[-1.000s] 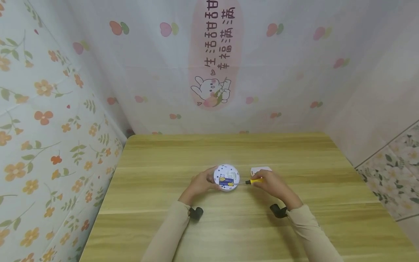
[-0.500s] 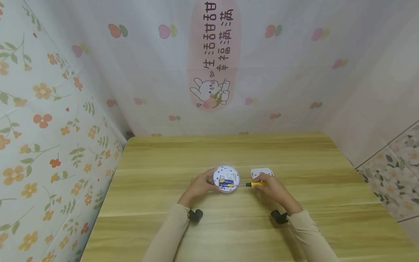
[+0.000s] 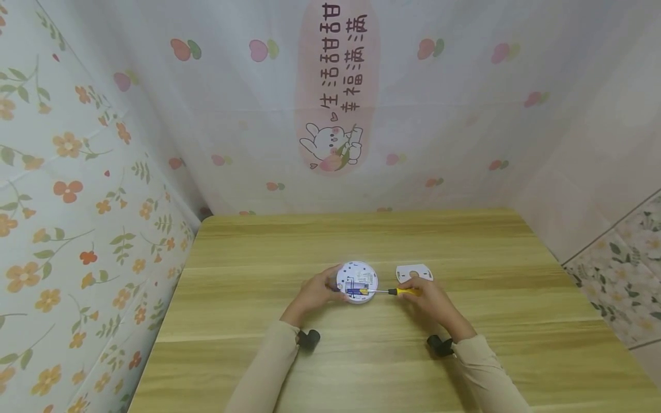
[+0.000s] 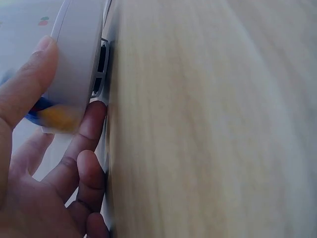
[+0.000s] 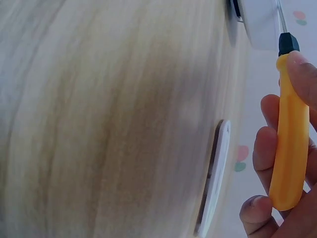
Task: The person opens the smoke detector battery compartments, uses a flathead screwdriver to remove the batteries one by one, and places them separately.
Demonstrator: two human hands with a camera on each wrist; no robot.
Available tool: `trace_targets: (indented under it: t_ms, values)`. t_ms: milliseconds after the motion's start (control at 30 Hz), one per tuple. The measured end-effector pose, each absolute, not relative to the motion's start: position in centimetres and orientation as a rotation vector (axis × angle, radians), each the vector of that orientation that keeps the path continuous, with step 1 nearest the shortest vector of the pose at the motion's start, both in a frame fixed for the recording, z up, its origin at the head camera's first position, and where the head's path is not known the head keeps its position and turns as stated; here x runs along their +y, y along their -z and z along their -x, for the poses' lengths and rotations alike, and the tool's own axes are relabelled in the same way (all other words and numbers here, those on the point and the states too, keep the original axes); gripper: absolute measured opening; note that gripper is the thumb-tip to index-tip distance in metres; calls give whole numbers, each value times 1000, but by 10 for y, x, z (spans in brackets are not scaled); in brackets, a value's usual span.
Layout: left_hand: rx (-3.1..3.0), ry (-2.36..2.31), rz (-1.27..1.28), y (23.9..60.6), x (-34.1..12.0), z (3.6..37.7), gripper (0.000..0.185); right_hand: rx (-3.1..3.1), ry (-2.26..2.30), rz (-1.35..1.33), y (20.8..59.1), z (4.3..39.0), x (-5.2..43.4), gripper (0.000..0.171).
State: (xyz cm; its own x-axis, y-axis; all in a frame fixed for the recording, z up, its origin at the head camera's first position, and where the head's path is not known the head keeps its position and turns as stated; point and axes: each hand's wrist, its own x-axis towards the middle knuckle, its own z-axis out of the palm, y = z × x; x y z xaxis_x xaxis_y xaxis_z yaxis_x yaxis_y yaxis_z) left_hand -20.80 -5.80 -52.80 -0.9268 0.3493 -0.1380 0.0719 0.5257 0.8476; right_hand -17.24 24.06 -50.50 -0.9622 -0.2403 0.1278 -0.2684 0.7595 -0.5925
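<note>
My left hand (image 3: 316, 291) grips a round white smoke detector (image 3: 361, 271) by its left edge, thumb on top and fingers beneath. Its open battery bay shows one blue-and-yellow battery (image 3: 354, 291) in the near slot; the far slot looks bare. In the left wrist view a blurred blue-and-yellow battery (image 4: 58, 117) is at the detector's edge, between thumb and fingers. My right hand (image 3: 431, 296) holds a yellow-handled screwdriver (image 5: 292, 134) with a black collar. The shaft reaches left into the bay, its tip at the right end of the near battery.
Just beyond my right hand lies a white mounting plate (image 3: 420, 271) with a round hole, flat on the wooden table (image 3: 248, 298). Patterned curtains (image 3: 237, 126) hang behind and at the sides. A black camera mount sits at each wrist.
Two batteries lay in the bay earlier; the far one has left its slot. My right hand and the screwdriver have shifted slightly, uncovering more of the mounting plate.
</note>
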Motion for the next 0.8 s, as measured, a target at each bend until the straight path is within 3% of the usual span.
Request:
trace_targets:
  t_ms: [800]
  values:
    - [2478, -1352, -380, 529, -58, 210, 85, -2928, -1056, -390, 519, 170, 239, 13]
